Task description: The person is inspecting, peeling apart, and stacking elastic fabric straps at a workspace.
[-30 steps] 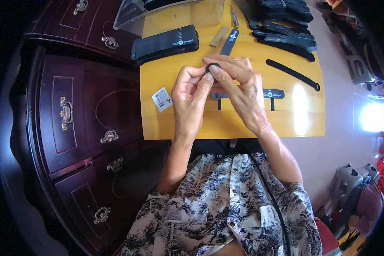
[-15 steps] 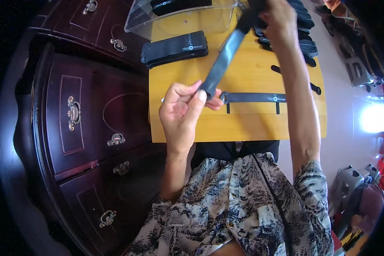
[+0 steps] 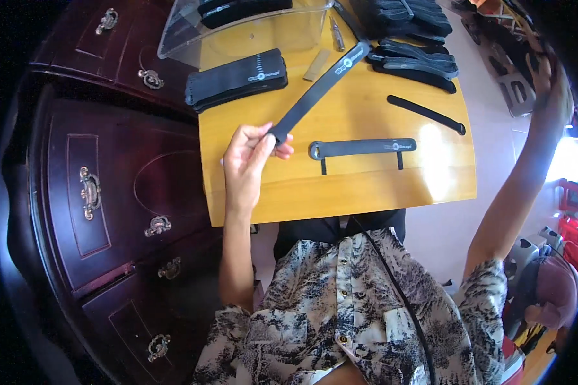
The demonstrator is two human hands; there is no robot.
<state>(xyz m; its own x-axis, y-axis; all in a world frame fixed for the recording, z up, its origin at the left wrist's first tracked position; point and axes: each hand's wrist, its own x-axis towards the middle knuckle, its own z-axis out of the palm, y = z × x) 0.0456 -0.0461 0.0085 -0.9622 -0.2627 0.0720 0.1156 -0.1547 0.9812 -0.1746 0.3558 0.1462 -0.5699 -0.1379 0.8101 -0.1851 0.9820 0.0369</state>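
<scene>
My left hand (image 3: pixel 245 163) pinches one end of a dark grey strap (image 3: pixel 321 88) between thumb and fingers. The strap slants up to the right over the wooden table. Below and to the right of that hand, a similar strap (image 3: pixel 359 147) with a ring at its left end lies flat, beside two short black marks. My right hand (image 3: pixel 551 86) is raised off to the far right, past the table's edge. It is dim and smeared there, so its fingers and anything in them are unclear.
On the table (image 3: pixel 340 192) lie a strap stack (image 3: pixel 237 80), heaped black straps (image 3: pixel 404 22), a single black strap (image 3: pixel 425 114) and a small screwdriver-like tool (image 3: pixel 337 33). A clear plastic bin (image 3: pixel 250 43) stands at the back. Dark wooden drawers (image 3: pixel 103 205) flank the left side.
My right hand has left the far end of the strap and swung out to the right. My left hand still grips the strap, which now shows its whole length.
</scene>
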